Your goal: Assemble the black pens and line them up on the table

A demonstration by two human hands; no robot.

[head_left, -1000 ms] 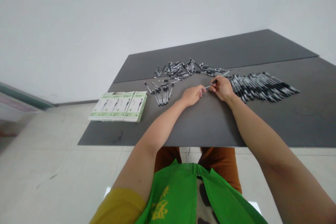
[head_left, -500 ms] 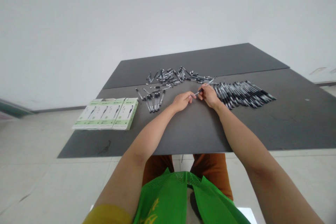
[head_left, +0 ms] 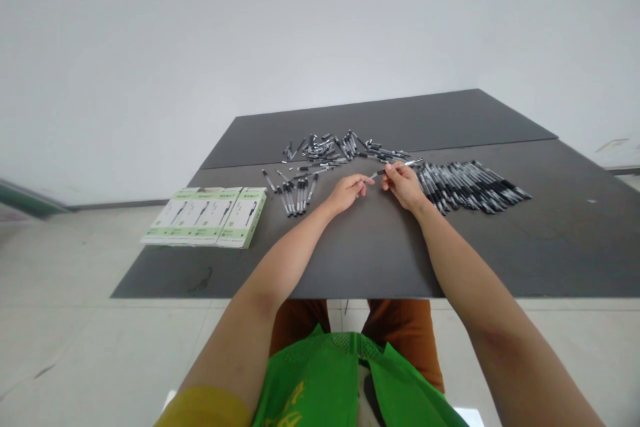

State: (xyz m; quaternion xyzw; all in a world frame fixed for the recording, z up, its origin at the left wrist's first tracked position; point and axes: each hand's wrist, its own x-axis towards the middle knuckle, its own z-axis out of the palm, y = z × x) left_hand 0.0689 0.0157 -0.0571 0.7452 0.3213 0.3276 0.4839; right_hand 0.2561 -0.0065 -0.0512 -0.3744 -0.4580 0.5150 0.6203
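Between the fingers of my right hand [head_left: 403,185] is a slim pen [head_left: 414,162] with a clear barrel and a dark grip. Its pale narrow end points left toward my left hand [head_left: 347,193], whose thumb and fingertips close on that end; the fine detail there is too small to make out. Just right of my right hand lies a dense row of black-and-clear pens [head_left: 470,185], side by side. Beyond both hands, a loose heap of pens and pen parts [head_left: 325,147] is scattered over the dark table.
Several pens [head_left: 299,195] lie fanned out left of my left hand. Flat white-and-green pen boxes [head_left: 205,217] sit side by side at the left edge of the grey table [head_left: 370,253]. A pale wall [head_left: 320,27] stands behind the table.
More of the pen now shows to the right of my right hand, which has shifted slightly right. My left hand stays almost in place. The view has tilted a little.
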